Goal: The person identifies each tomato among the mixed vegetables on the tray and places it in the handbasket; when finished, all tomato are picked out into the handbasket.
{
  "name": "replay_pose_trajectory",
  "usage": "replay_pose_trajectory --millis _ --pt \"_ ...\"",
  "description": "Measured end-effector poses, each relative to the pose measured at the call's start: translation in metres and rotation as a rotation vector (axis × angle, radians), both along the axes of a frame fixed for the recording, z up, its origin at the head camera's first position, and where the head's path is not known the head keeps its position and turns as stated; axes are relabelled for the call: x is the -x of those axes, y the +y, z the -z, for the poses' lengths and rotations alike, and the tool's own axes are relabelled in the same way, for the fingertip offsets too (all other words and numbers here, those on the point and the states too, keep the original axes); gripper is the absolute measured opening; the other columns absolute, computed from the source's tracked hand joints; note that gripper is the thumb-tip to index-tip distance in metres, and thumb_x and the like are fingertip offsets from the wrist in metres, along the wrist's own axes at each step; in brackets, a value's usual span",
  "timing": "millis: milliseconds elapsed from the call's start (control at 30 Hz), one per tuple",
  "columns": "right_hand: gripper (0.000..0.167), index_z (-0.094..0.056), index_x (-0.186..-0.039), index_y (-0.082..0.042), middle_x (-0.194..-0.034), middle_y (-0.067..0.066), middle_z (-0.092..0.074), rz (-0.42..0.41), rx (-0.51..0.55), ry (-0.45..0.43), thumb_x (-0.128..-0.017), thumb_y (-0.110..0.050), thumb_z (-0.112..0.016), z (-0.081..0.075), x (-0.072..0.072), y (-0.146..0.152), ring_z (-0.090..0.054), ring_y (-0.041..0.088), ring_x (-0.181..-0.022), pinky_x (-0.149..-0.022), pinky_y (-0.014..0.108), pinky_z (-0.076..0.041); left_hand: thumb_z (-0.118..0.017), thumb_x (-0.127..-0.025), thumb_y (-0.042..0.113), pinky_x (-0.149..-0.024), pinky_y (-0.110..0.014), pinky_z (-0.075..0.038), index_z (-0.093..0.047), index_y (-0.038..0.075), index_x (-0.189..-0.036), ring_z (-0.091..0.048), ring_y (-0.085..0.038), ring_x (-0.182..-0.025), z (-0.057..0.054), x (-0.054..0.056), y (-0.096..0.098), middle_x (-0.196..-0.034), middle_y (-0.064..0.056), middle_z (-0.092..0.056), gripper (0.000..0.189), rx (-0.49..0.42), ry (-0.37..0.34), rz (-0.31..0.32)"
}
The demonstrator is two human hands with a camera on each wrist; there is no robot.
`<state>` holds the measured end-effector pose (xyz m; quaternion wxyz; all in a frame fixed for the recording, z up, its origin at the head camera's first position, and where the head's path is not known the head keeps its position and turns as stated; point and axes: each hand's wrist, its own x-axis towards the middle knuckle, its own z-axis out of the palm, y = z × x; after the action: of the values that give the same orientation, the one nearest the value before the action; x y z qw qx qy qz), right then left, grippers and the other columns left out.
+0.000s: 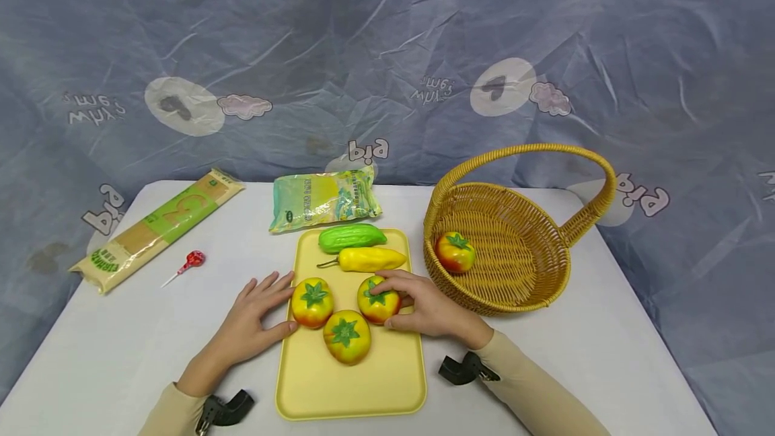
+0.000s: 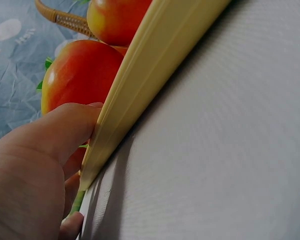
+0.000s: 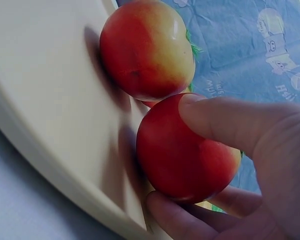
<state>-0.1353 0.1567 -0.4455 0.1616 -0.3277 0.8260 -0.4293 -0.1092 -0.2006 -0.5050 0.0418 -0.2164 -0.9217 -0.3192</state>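
On a yellow tray (image 1: 351, 395) lie three yellow-and-red toy tomatoes with green leaf tops. My right hand (image 1: 432, 308) grips the right tomato (image 1: 371, 311), thumb on one side and fingers around the other; the right wrist view shows this tomato (image 3: 175, 150) close to its neighbour. At the tray's left edge, my left hand (image 1: 251, 321) has its fingers spread loosely, beside the left tomato (image 1: 311, 313). Its thumb (image 2: 72, 122) lies at the rim near that tomato; whether they touch, I cannot tell. The front tomato (image 1: 347, 348) sits between the other two.
A yellow pepper (image 1: 372, 259) and a green bumpy vegetable (image 1: 351, 237) lie at the tray's far end. To the right stands a wicker basket (image 1: 508, 254) with another tomato (image 1: 455, 258) inside. Behind lies a green-yellow bag (image 1: 323, 197); leftward, a noodle pack (image 1: 163, 231) and a red lollipop (image 1: 194, 259).
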Motion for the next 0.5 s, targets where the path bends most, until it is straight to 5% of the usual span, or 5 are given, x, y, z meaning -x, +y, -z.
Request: replay_pose_trajectory --millis 500 --pt "0.047 -0.067 -0.130 -0.014 -0.156 0.020 -0.047 -0.010 -0.014 0.060 -0.085 -0.012 -0.081 0.0005 -0.0006 0.0009 -0.055 0.038 -0.136 -0.090 0.023 -0.059 -0.079 -0.083 0.034 -0.116 -0.074 -0.020 -0.067 0.008 -0.133 -0.041 -0.045 -0.146 -0.0009 -0.0004 0.0004 -0.154 -0.011 -0.053 0.058 -0.001 -0.011 -0.004"
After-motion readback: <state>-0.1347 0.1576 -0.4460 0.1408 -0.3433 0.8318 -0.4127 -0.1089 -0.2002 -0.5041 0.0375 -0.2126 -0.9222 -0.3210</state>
